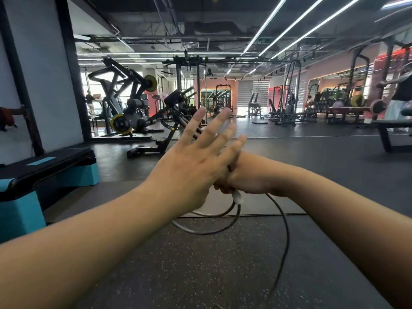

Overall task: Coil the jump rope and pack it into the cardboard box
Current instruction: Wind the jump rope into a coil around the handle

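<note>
My left hand [191,161] is held out in front of me, palm away, fingers spread and straight. Behind it my right hand [245,175] is closed around the jump rope's handle, whose white end [238,197] pokes out below the fist. The thin dark jump rope [285,233] hangs from there in loose loops above the floor, one strand trailing down toward me. Part of the rope looks pale near the loops. The handle's upper part is hidden between my hands. No cardboard box is in view.
A black and teal aerobic step platform [44,172] sits at the left by a white wall. Weight machines [133,112] stand ahead on the dark rubber floor [200,264], with benches and racks [347,112] at the right. A person stands far right.
</note>
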{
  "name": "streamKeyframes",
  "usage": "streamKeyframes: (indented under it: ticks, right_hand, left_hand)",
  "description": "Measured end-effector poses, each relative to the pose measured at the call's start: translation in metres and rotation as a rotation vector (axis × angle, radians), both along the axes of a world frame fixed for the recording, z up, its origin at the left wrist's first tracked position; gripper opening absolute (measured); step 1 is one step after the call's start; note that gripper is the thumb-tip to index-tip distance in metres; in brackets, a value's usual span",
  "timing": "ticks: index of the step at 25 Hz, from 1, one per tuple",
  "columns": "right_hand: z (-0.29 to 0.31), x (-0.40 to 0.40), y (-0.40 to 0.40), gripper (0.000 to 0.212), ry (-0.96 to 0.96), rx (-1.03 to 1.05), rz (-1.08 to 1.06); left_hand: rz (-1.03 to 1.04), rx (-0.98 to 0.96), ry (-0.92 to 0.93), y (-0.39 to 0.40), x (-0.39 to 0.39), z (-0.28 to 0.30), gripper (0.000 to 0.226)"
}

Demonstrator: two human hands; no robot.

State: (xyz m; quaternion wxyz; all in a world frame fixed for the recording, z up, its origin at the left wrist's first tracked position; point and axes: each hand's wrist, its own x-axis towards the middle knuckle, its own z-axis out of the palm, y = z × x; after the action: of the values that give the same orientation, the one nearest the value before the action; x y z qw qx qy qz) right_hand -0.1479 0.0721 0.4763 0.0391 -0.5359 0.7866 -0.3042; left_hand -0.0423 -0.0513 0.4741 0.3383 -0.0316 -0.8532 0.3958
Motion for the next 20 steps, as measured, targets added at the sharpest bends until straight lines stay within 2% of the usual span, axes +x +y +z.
streamKeyframes:
  ticks: [3,4,7,9,11,12,14,16,18,20]
  right_hand:
    - [0.006,-0.004,0.008,0.021,0.011,0.005,0.026]
    - [0.005,-0.006,0.012,0.020,-0.019,0.029,0.028]
    - [-0.002,-0.012,0.021,0.023,-0.167,0.059,0.036]
    - [-0.008,-0.012,0.023,0.024,-0.239,0.031,0.062]
    - [-0.011,-0.011,0.020,0.025,-0.190,0.018,0.091]
    - [-0.010,-0.011,0.016,0.025,-0.147,0.026,0.096]
    - [-0.006,-0.014,0.011,0.024,-0.073,0.055,0.089]
    - [0.000,-0.016,0.013,0.023,-0.052,0.093,0.084]
    - [0.006,-0.021,0.023,0.029,-0.124,0.116,0.090]
    - [0.013,-0.026,0.037,0.036,-0.172,0.118,0.058]
  left_hand:
    - [-0.130,-0.023,0.020,-0.019,-0.003,0.000,0.026]
    - [-0.152,0.031,0.005,-0.027,-0.002,0.000,0.017]
    - [-0.041,0.176,-0.048,-0.041,0.005,-0.004,0.031]
    - [-0.035,0.194,-0.042,-0.050,0.006,-0.013,0.028]
    - [-0.015,0.267,-0.053,-0.041,0.007,-0.011,0.017]
    - [-0.020,0.380,-0.122,-0.033,0.006,-0.005,0.020]
    - [-0.063,0.795,-0.413,-0.022,0.001,0.007,0.033]
    - [-0.105,1.121,-0.692,-0.019,-0.004,0.017,0.028]
    - [-0.078,1.171,-0.773,-0.026,0.001,0.021,0.014]
    - [-0.015,1.130,-0.820,-0.037,0.008,0.022,0.040]
